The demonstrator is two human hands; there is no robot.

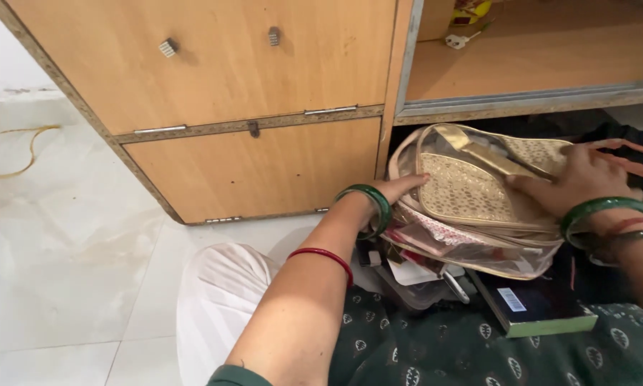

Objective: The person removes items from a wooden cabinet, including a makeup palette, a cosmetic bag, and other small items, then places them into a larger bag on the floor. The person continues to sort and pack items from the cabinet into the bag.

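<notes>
- Gold-patterned pouch (471, 191) lies inside a clear plastic zip bag (478, 246), and the whole bundle sits on a loose pile at the mouth of the low dark cupboard space, right of the wooden cabinet doors (257, 168) and just beyond the person's lap.
- Left hand (400, 187) presses flat against the left end of the bag, fingers stretched and not closed round anything; its grip is a push, not a clamp.
- Right hand (575, 184) lies spread on top of the pouch at the right, fingers apart, palm down; whether any fingertip hooks an edge I cannot tell.
- Neither hand truly holds the bag, so, as I judge it, the slick plastic could slide off the heap underneath if either palm eases.
- Under the bag, a dark tray of small oddments (414, 279) and a dark book with a green edge (539, 309) make an uneven bed; a tug on the bag could drag them out onto the white floor tiles (71, 243).
- Green glass bangles (373, 204) on both wrists ride close to the cabinet edge and the bag's rim; a knock there might crack one.
- Orange strap (632, 161) trails near the right wrist and could snag.
</notes>
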